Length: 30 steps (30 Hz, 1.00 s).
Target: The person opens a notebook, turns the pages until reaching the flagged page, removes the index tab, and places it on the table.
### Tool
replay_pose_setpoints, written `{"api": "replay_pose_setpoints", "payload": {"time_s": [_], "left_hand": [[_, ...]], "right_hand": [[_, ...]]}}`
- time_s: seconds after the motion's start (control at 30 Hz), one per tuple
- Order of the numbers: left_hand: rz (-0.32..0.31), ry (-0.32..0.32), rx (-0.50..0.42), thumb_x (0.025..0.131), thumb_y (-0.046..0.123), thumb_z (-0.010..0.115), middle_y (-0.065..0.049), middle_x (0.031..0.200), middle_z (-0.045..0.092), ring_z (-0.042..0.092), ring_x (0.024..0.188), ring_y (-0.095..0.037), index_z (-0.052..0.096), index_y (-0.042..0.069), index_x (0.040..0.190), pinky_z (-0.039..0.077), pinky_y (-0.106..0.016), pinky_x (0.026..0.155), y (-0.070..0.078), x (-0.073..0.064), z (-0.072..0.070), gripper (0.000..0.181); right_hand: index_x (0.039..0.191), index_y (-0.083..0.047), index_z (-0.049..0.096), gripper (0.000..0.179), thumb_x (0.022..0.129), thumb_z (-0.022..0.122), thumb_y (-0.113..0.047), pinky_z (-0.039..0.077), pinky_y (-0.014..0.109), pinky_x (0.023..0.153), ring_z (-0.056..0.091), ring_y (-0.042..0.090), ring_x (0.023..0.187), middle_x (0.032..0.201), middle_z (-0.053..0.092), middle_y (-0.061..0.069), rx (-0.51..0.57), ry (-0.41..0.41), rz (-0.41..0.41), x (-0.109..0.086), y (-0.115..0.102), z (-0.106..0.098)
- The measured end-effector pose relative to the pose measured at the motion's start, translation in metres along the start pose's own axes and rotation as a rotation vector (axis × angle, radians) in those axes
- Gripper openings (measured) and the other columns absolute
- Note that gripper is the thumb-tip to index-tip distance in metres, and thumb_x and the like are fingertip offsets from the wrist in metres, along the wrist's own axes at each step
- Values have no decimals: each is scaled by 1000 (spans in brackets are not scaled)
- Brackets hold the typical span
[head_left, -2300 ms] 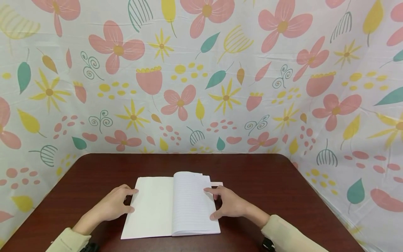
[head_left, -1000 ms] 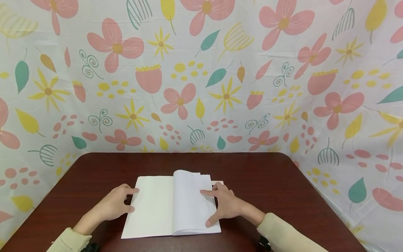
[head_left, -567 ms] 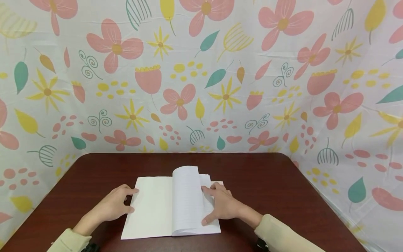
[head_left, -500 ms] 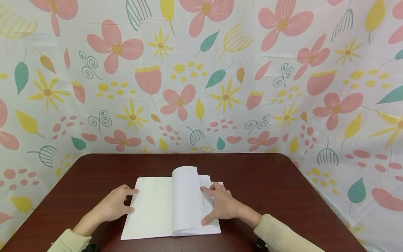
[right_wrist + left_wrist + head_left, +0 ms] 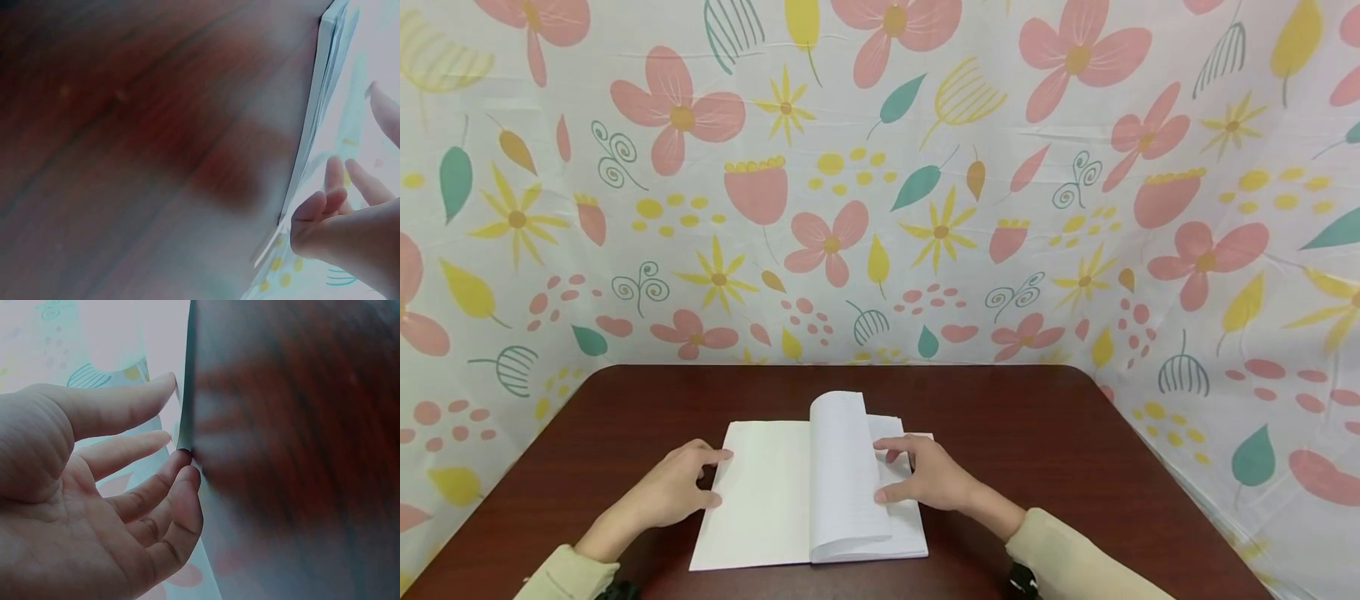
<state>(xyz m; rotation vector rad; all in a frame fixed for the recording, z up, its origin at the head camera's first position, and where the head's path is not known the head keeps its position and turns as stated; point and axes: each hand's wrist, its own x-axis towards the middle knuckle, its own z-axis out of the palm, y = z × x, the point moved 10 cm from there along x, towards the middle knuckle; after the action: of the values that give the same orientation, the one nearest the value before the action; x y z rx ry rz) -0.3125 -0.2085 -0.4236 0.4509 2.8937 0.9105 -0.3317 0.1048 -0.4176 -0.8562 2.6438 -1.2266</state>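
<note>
An open notebook lies on the dark wooden table. Its left side is plain cream; on the right is a lined white page, bowed up and curling leftward over the pages beneath. My left hand rests at the notebook's left edge, thumb and index finger spread on its margin. In the left wrist view, the other fingers of the left hand bend beside that edge. Thumb and index finger of my right hand reach the curled page's right edge, apart from each other. The right wrist view shows the right hand above the page stack.
A narrow pale strip sticks out past the notebook's right edge, partly behind the right hand. The brown table extends around the notebook. A floral curtain hangs behind the table and along both sides.
The lined page has bowed higher and its free edge has shifted left. My right hand has moved left with it, its thumb drawing nearer the index finger. The left hand has stayed in place.
</note>
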Motion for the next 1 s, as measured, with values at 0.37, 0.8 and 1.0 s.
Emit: {"api": "replay_pose_setpoints", "payload": {"time_s": [0.37, 0.8, 1.0], "left_hand": [[-3, -5, -39, 81, -2, 88, -11, 115, 61, 58, 89, -22, 65, -9, 136, 52, -34, 69, 0, -1, -2, 60], [-3, 15, -103, 82, -5, 86, -12, 115, 61, 61, 81, -16, 65, -8, 137, 51, -30, 63, -2, -4, -4, 59], [-8, 16, -156, 82, -6, 85, -14, 116, 61, 65, 82, -17, 64, -10, 137, 53, -31, 63, -3, -5, -5, 59]], "right_hand": [[143, 1, 62, 66, 84, 89, -9, 48, 29, 74, 64, 19, 85, 89, 76, 4, 200, 10, 47, 1, -6, -1], [144, 2, 61, 64, 86, 86, -6, 48, 24, 67, 69, 18, 80, 88, 78, 6, 261, -15, 30, 10, -23, 8], [144, 1, 61, 64, 86, 86, -5, 49, 24, 71, 67, 15, 81, 87, 77, 5, 271, -22, 23, 16, -32, 16]]}}
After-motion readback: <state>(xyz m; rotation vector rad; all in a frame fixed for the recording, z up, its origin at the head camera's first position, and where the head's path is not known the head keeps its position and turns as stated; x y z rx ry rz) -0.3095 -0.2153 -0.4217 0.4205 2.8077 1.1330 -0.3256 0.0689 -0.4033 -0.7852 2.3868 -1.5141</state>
